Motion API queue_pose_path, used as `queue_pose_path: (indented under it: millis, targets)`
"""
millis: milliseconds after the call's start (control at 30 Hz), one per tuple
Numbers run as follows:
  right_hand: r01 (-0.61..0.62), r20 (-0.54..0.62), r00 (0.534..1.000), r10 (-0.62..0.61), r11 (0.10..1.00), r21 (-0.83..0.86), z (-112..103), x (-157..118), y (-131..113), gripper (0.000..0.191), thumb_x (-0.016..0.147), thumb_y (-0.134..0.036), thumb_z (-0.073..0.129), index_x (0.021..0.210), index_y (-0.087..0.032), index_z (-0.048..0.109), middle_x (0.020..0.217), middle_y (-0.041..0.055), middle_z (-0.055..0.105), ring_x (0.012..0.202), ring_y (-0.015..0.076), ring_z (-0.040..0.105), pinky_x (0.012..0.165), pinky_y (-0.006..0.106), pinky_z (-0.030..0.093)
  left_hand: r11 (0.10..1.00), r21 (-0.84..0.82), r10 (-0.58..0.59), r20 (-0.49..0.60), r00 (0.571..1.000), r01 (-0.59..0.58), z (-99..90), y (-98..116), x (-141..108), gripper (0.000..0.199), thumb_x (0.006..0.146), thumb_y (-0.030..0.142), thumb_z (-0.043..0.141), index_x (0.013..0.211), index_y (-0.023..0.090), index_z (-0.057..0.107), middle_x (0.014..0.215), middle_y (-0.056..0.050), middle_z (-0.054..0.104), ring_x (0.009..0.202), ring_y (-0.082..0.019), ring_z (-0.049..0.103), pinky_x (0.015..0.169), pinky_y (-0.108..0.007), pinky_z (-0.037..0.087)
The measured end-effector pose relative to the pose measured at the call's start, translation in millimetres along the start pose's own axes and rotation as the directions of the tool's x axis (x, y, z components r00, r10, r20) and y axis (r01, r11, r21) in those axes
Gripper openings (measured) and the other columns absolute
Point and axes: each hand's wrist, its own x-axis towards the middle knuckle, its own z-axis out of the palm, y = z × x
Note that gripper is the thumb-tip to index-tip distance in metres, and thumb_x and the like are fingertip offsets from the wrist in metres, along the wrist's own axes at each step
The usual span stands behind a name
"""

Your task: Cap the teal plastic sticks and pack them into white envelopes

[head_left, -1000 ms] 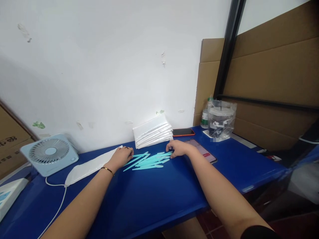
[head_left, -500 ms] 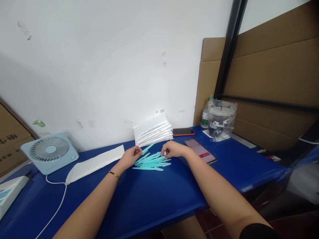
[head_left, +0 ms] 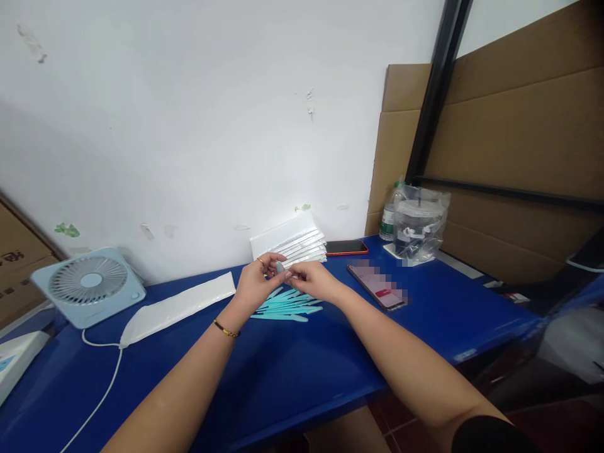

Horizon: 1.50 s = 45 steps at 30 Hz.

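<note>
Left hand (head_left: 255, 284), right hand (head_left: 317, 280), teal sticks (head_left: 285, 306) beneath

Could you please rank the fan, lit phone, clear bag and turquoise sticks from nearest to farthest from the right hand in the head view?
From the right hand:
1. Turquoise sticks: just below it.
2. Lit phone: to its right.
3. Clear bag: farther right, towards the back.
4. Fan: far left.
</note>
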Motion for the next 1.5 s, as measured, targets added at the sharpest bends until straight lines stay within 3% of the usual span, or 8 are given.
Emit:
queue_pose_path:
  millis: [100, 233, 433, 533, 733, 967, 1167, 1500]
  targets:
    - [-0.098, 0.086, 0.992, 0.087, 0.985, 0.145, -2, 0, 5, 0.025, 0.083, -0.037, 0.05, 0.092, -0.016, 0.061, 0.065, -0.0011, 0.057, 0.057, 0.0114, 0.057, 0.055, 0.021, 0.041, 0.998, 0.04, 0.044, 0.014, 0.999, -0.044, 4.4, -5, 3, 0.031, 0.083, 0.046, 0.048, 0.09, 0.019, 0.063, 0.075, 0.0, 0.064, 0.068, -0.013, 0.056, 0.064, -0.023, 0.042]
    - [-0.151, 0.199, 0.964, 0.175, 0.98, -0.131, -23, -5, 17, 0.051, 0.062, -0.044, 0.071, 0.105, -0.017, 0.062, 0.091, 0.0058, 0.061, 0.08, 0.0192, 0.06, 0.068, 0.027, 0.045, 0.974, 0.228, -0.008, 0.079, 0.997, -0.011, 6.0, -36, 1, 0.04, 0.086, 0.048, 0.04, 0.101, 0.02, 0.064, 0.089, -0.003, 0.066, 0.083, -0.019, 0.059, 0.073, -0.028, 0.044]
    - [-0.291, 0.393, 0.801, 0.451, 0.868, -0.402, -41, -12, 32, 0.108, 0.03, -0.042, 0.084, 0.129, -0.019, 0.047, 0.122, 0.0133, 0.046, 0.098, 0.0295, 0.054, 0.071, 0.031, 0.046, 0.941, 0.338, -0.128, 0.352, 0.927, 0.001, 3.2, -82, -22, 0.084, 0.066, 0.063, 0.059, 0.136, 0.02, 0.038, 0.134, -0.014, 0.043, 0.124, -0.031, 0.037, 0.098, -0.041, 0.035]
    - [-0.236, 0.434, 0.819, 0.375, 0.91, -0.34, -35, -9, 32, 0.1, 0.035, -0.043, 0.083, 0.125, -0.019, 0.049, 0.113, 0.0098, 0.053, 0.091, 0.0243, 0.057, 0.068, 0.028, 0.046, 0.947, 0.321, -0.158, 0.431, 0.889, 0.013, -0.6, -82, -31, 0.105, 0.051, 0.063, 0.071, 0.139, 0.022, 0.031, 0.138, -0.015, 0.036, 0.126, -0.035, 0.031, 0.101, -0.045, 0.032]
    - [-0.178, 0.505, 0.823, 0.262, 0.961, -0.21, -22, -4, 16, 0.068, 0.045, -0.039, 0.081, 0.106, -0.016, 0.059, 0.084, 0.0021, 0.062, 0.071, 0.0159, 0.059, 0.059, 0.022, 0.043, 0.988, 0.153, -0.057, 0.497, 0.866, -0.023, 5.3, -58, -42, 0.068, 0.071, 0.052, 0.061, 0.131, 0.025, 0.043, 0.13, -0.01, 0.045, 0.117, -0.028, 0.042, 0.1, -0.041, 0.034]
    - [-0.304, 0.594, 0.759, 0.266, 0.952, -0.038, -28, -9, 16, 0.056, 0.055, -0.035, 0.077, 0.105, -0.016, 0.06, 0.074, -0.0014, 0.061, 0.058, 0.0112, 0.059, 0.054, 0.02, 0.043, 0.999, 0.051, -0.028, 0.569, 0.822, -0.002, 1.2, -37, -53, 0.078, 0.067, 0.053, 0.065, 0.135, 0.027, 0.037, 0.131, -0.009, 0.044, 0.116, -0.027, 0.044, 0.096, -0.038, 0.039]
    - [-0.147, 0.232, 0.958, 0.17, 0.983, -0.11, -9, -1, 32, 0.018, 0.077, -0.024, 0.06, 0.09, -0.015, 0.066, 0.08, 0.0026, 0.061, 0.067, 0.0109, 0.056, 0.062, 0.021, 0.042, 0.982, 0.153, -0.167, 0.416, 0.894, 0.112, -2.6, -53, -40, 0.042, 0.082, 0.049, 0.044, 0.109, 0.021, 0.061, 0.095, -0.006, 0.061, 0.082, -0.018, 0.056, 0.072, -0.029, 0.045]
    - [-0.042, 0.277, 0.958, 0.077, 0.99, -0.131, 11, 4, 41, 0.01, 0.073, -0.021, 0.065, 0.082, -0.016, 0.067, 0.086, 0.0033, 0.056, 0.072, 0.0114, 0.053, 0.063, 0.021, 0.04, 0.98, 0.119, -0.196, 0.426, 0.883, 0.16, -0.8, -72, -35, 0.034, 0.075, 0.049, 0.052, 0.083, 0.018, 0.064, 0.071, -0.001, 0.061, 0.065, -0.014, 0.054, 0.057, -0.023, 0.041]
